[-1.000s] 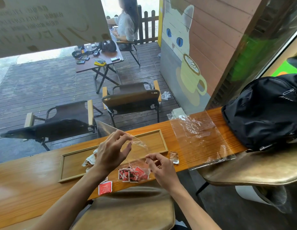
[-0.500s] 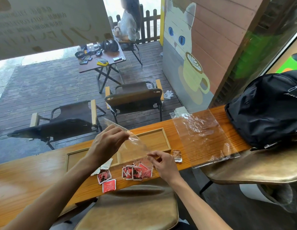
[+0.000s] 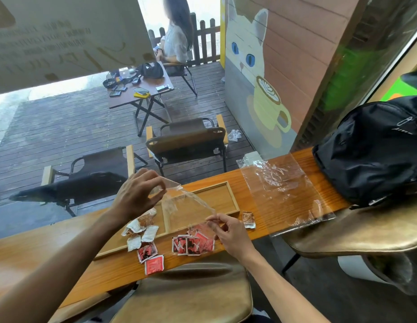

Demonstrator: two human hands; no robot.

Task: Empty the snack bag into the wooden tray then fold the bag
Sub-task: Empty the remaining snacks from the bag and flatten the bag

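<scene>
1. The left hand (image 3: 138, 194), raised above the counter, pinches the upper corner of the clear snack bag (image 3: 184, 206) between thumb and curled fingertips.
2. The right hand (image 3: 228, 231), lower and nearer the counter edge, pinches the bag's opposite lower corner; its fingers are curled on the film.
3. The snack bag hangs stretched and tilted between the two hands, above the right compartment of the wooden tray (image 3: 223, 190) and the counter edge.
4. The wooden tray lies on the wooden counter (image 3: 39, 248); a divider splits it into two compartments. The left forearm hides much of the left compartment.
5. White and brown packets (image 3: 142, 229) lie heaped in the left compartment, some across the tray's near rim.
6. Red packets (image 3: 192, 244) lie in a row on the counter, outside the tray, beneath the bag's lower end; whether any remain inside the bag cannot be told.
7. Two further red packets (image 3: 150, 257) lie on the counter near the tray's near rim.
8. A single brown packet (image 3: 248, 219) lies on the counter just right of the tray.
9. A second clear plastic bag (image 3: 282, 194) lies flat on the counter, between the tray and a black backpack (image 3: 370, 148).
10. Tan stool seats (image 3: 186, 294) stand under the counter's near edge.
</scene>
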